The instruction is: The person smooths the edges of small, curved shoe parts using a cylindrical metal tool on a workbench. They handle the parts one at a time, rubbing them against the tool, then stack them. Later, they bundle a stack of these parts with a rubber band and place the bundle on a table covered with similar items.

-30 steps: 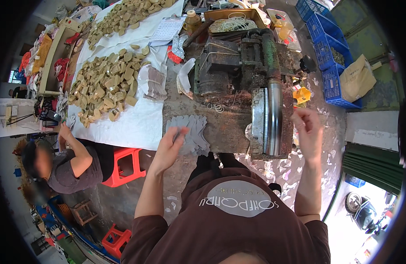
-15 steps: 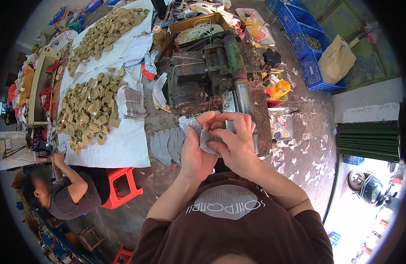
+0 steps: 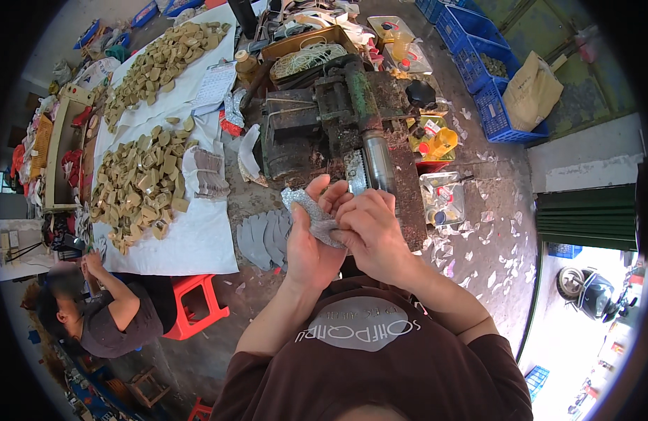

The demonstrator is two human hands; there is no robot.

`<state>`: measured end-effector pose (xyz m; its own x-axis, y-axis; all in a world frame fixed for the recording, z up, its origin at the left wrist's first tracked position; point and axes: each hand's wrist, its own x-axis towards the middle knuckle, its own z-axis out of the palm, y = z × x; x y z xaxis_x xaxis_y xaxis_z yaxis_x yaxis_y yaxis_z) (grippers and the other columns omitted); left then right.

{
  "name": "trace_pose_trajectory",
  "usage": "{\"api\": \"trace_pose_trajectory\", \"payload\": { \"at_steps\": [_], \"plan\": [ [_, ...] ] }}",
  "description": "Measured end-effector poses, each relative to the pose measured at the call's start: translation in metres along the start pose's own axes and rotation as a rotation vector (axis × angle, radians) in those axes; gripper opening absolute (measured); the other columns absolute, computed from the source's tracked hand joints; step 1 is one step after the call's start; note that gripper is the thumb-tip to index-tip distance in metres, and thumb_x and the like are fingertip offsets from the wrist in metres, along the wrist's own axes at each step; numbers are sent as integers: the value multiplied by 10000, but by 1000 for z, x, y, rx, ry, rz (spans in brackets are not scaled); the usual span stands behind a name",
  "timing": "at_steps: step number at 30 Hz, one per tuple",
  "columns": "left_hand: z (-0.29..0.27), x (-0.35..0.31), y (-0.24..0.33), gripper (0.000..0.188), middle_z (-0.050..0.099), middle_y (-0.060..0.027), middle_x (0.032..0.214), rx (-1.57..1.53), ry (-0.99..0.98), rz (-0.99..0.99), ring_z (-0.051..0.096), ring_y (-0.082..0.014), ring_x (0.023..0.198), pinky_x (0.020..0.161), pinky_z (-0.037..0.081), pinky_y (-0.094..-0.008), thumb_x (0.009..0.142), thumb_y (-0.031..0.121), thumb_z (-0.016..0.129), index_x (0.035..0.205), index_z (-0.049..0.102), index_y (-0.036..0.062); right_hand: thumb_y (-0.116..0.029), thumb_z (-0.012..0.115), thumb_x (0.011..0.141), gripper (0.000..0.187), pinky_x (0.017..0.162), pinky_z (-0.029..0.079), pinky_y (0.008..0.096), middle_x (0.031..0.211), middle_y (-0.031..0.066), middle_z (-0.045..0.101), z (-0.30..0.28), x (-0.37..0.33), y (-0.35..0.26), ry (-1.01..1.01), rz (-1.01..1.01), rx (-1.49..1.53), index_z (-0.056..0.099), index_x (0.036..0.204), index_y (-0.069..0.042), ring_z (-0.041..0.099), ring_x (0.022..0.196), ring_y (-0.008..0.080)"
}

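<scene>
In front of my chest, my left hand (image 3: 311, 249) holds a curved silvery-grey glitter piece of sheet material (image 3: 306, 203), thumb along its near side and fingers bent behind it. My right hand (image 3: 373, 228) pinches the same piece at its right end, fingers curled over the edge. Part of the piece is hidden by both hands. Right beyond them is a dark, worn machine (image 3: 290, 140) with a bright metal cylinder (image 3: 379, 163). To the left of my left hand, overlapping grey curved pieces (image 3: 261, 238) lie in a fan.
A white-covered table (image 3: 212, 245) at left bears heaps of tan blocks (image 3: 145, 175) and a stack of grey pieces (image 3: 203, 172). A person (image 3: 120, 316) sits there near a red stool (image 3: 194, 309). Blue crates (image 3: 496, 105) stand far right; scraps (image 3: 492, 245) litter the floor.
The piece has turned in my hands, showing smoother grey at its right end. My right fingers have closed in over that end. The view has shifted slightly.
</scene>
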<state>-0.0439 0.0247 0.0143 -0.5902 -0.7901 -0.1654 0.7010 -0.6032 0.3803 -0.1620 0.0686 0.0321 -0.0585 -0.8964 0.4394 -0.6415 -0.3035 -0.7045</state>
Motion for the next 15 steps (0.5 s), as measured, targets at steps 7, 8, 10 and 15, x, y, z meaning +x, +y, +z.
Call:
{"api": "trace_pose_trajectory", "payload": {
  "at_steps": [7, 8, 10, 15],
  "plan": [
    [-25, 4, 16, 450, 558, -67, 980, 38, 5, 64, 515, -183, 894, 891, 404, -350, 975, 414, 328, 1235, 451, 68, -4, 602, 804, 74, 620, 465, 322, 740, 150, 591, -74, 15, 26, 59, 473, 111, 544, 848, -1, 586, 673, 297],
    [-28, 4, 17, 414, 553, -61, 961, 167, 34, 49, 511, -178, 883, 880, 405, -340, 979, 378, 340, 1222, 463, 66, -25, 597, 810, 67, 616, 461, 332, 743, 144, 597, -88, 13, 38, -11, 443, 26, 553, 853, 2, 583, 662, 290],
    [-34, 4, 19, 344, 542, -49, 922, 420, 82, 23, 502, -166, 860, 858, 406, -319, 988, 307, 365, 1197, 487, 62, -65, 586, 823, 83, 607, 453, 352, 750, 131, 609, -104, 7, 62, -154, 380, -153, 571, 863, 6, 576, 640, 275],
    [-28, 6, 0, 265, 487, -129, 1086, 1457, -108, 86, 486, -279, 1032, 918, 392, -354, 908, 45, 445, 1167, 500, 30, -166, 559, 830, 118, 732, 406, 406, 728, 161, 613, -94, -1, 85, -399, 445, -304, 575, 861, -53, 599, 753, 323]
  ]
}}
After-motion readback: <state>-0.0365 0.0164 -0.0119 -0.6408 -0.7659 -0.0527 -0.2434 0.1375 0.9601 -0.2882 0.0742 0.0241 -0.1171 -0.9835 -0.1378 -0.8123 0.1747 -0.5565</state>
